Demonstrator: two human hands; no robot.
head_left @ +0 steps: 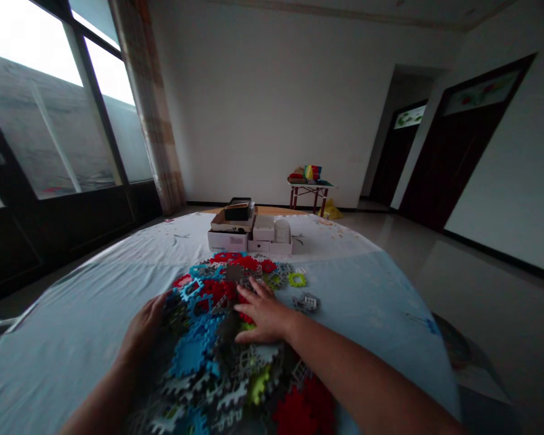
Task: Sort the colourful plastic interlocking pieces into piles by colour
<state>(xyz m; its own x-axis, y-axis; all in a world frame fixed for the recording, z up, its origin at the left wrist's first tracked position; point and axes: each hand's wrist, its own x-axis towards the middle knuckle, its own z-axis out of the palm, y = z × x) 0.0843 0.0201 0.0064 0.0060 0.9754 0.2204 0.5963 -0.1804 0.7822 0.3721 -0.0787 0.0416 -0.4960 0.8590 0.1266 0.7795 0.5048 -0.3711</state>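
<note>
A heap of flat interlocking puzzle tiles (217,338) in red, blue, grey and yellow-green lies on a table covered with a pale blue cloth (72,326). My right hand (263,314) rests flat on top of the heap, fingers spread and open. My left hand (145,329) presses against the heap's left edge, fingers curled over the tiles there. A loose green tile (297,280) and a grey one (306,301) lie just right of the heap.
Several cardboard boxes (249,229) stand at the table's far side. A small red-legged table with colourful items (309,184) stands by the far wall. Large windows and a curtain (152,109) line the left; dark doors (462,145) are on the right.
</note>
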